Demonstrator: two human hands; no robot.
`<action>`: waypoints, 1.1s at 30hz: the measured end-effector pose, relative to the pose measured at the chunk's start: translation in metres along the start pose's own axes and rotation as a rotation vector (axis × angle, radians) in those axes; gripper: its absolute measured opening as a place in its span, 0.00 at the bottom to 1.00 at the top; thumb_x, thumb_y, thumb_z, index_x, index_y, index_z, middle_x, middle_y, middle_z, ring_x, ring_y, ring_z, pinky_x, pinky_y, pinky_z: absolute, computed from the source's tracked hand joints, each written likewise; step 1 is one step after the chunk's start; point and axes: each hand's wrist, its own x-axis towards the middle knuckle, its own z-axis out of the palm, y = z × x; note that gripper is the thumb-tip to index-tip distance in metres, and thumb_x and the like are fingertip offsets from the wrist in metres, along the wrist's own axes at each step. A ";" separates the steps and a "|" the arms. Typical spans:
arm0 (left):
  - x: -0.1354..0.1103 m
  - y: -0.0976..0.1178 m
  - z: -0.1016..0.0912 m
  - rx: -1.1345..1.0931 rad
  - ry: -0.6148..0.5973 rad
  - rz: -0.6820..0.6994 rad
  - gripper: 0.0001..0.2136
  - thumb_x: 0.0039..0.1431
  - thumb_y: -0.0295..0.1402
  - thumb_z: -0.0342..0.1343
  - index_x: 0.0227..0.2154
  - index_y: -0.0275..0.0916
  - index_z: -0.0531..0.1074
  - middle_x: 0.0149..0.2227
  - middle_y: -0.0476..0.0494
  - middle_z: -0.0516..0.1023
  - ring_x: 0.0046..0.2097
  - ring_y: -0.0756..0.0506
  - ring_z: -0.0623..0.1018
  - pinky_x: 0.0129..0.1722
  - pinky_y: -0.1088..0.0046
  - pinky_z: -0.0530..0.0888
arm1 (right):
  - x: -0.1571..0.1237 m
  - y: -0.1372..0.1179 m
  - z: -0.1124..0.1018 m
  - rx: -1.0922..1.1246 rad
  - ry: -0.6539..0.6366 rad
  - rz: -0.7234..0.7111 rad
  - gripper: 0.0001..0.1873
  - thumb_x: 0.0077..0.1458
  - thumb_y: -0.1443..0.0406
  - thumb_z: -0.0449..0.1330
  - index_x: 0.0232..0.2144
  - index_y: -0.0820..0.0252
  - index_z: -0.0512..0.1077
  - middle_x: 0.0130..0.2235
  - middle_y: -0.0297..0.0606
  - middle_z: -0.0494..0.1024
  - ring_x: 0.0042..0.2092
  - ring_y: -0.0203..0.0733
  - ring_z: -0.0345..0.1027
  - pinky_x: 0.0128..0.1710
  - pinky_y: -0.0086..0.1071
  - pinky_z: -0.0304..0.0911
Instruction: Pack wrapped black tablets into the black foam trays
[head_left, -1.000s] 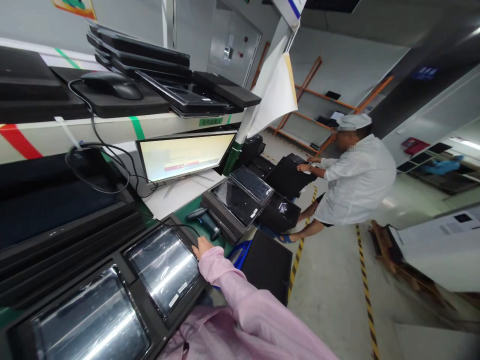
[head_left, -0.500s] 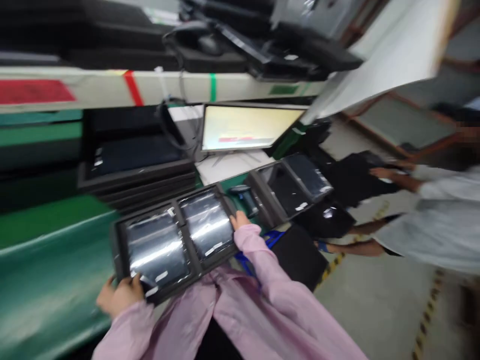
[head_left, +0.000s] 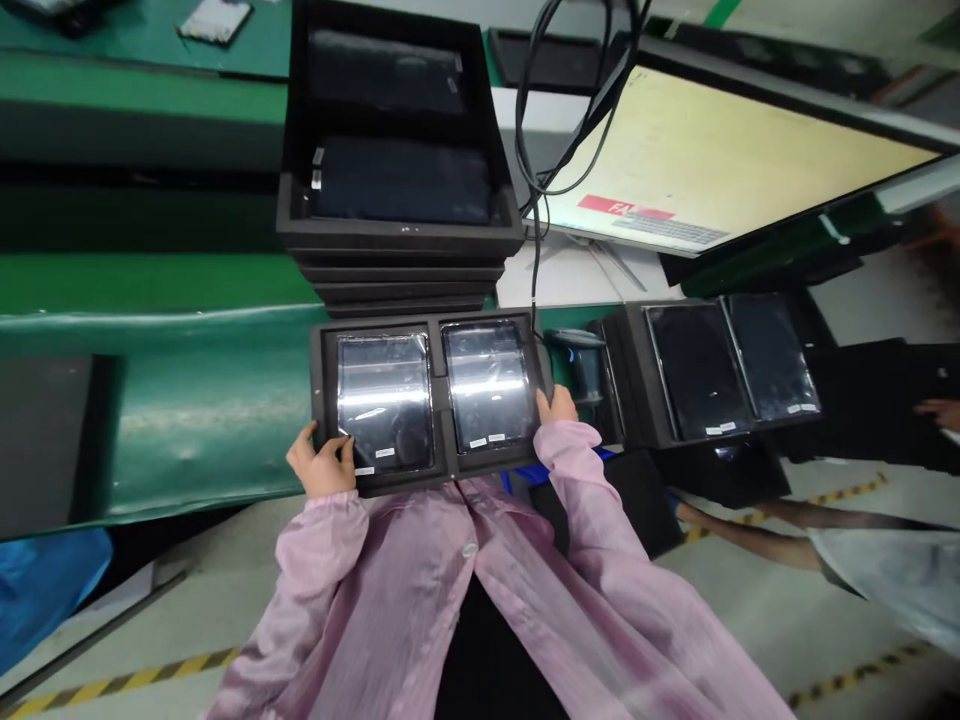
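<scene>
A black foam tray (head_left: 441, 415) lies level in front of my body, at the front of the green bench. Two flat glossy screen panels sit in its compartments: the left panel (head_left: 385, 400) and the right panel (head_left: 487, 385), each with small white labels. My left hand (head_left: 324, 460) grips the tray's near left corner, its fingers over the rim by the left panel. At the opposite end, my right hand (head_left: 556, 405) is closed on the tray's right edge. Just right of it stands a dark barcode scanner (head_left: 585, 370).
Behind the tray rises a stack of foam trays (head_left: 401, 245) with panels in the top one. A monitor (head_left: 720, 150) and hanging cables (head_left: 536, 180) are back right. Another panel tray (head_left: 652, 370) sits right, near a co-worker's arms (head_left: 757, 535). A dark slab (head_left: 45, 440) lies left.
My view has swung left and down. The tray, held in both hands, has turned from slanted to nearly square with my body and sits close to the stack.
</scene>
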 end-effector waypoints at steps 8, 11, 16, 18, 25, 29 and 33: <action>-0.005 0.008 -0.006 -0.059 0.157 -0.041 0.17 0.50 0.45 0.57 0.32 0.35 0.77 0.53 0.33 0.63 0.56 0.35 0.63 0.55 0.56 0.60 | 0.006 0.002 0.005 0.003 -0.028 0.005 0.15 0.57 0.57 0.49 0.38 0.62 0.64 0.43 0.46 0.69 0.41 0.46 0.64 0.39 0.38 0.58; -0.006 0.013 -0.007 -0.040 0.133 -0.073 0.18 0.51 0.47 0.56 0.34 0.36 0.77 0.53 0.33 0.63 0.55 0.35 0.64 0.55 0.56 0.61 | 0.007 0.003 0.008 -0.013 -0.021 0.009 0.15 0.56 0.57 0.48 0.38 0.62 0.64 0.43 0.47 0.69 0.40 0.47 0.63 0.38 0.39 0.58; -0.005 0.020 -0.006 0.009 0.141 -0.089 0.18 0.51 0.47 0.57 0.35 0.37 0.77 0.54 0.34 0.63 0.55 0.36 0.64 0.55 0.56 0.61 | 0.007 0.004 0.010 0.002 0.003 -0.007 0.14 0.56 0.58 0.48 0.37 0.62 0.64 0.41 0.46 0.69 0.41 0.47 0.63 0.39 0.39 0.59; -0.005 0.020 -0.005 0.013 0.155 -0.092 0.18 0.50 0.47 0.58 0.35 0.37 0.77 0.53 0.34 0.64 0.56 0.37 0.64 0.54 0.57 0.61 | 0.007 0.004 0.010 0.008 0.000 -0.007 0.14 0.56 0.58 0.48 0.38 0.62 0.64 0.42 0.46 0.69 0.41 0.47 0.63 0.39 0.38 0.59; -0.003 0.020 -0.005 0.019 0.167 -0.146 0.18 0.47 0.46 0.61 0.36 0.37 0.77 0.53 0.36 0.65 0.57 0.37 0.63 0.56 0.57 0.60 | 0.007 0.003 0.009 -0.015 -0.028 0.008 0.15 0.56 0.58 0.49 0.40 0.63 0.64 0.43 0.47 0.69 0.41 0.47 0.64 0.37 0.38 0.60; -0.003 0.024 -0.006 0.017 0.165 -0.169 0.19 0.47 0.45 0.61 0.37 0.36 0.77 0.53 0.35 0.65 0.56 0.36 0.63 0.56 0.57 0.60 | 0.008 0.003 0.008 -0.015 -0.034 0.007 0.14 0.57 0.58 0.49 0.40 0.62 0.64 0.43 0.47 0.69 0.41 0.46 0.64 0.37 0.37 0.60; -0.003 0.025 -0.006 0.027 0.172 -0.152 0.18 0.47 0.45 0.61 0.36 0.36 0.77 0.53 0.35 0.65 0.56 0.37 0.63 0.56 0.57 0.60 | 0.008 0.005 0.010 -0.019 -0.024 0.005 0.14 0.56 0.58 0.49 0.39 0.62 0.64 0.43 0.46 0.69 0.41 0.46 0.64 0.36 0.37 0.60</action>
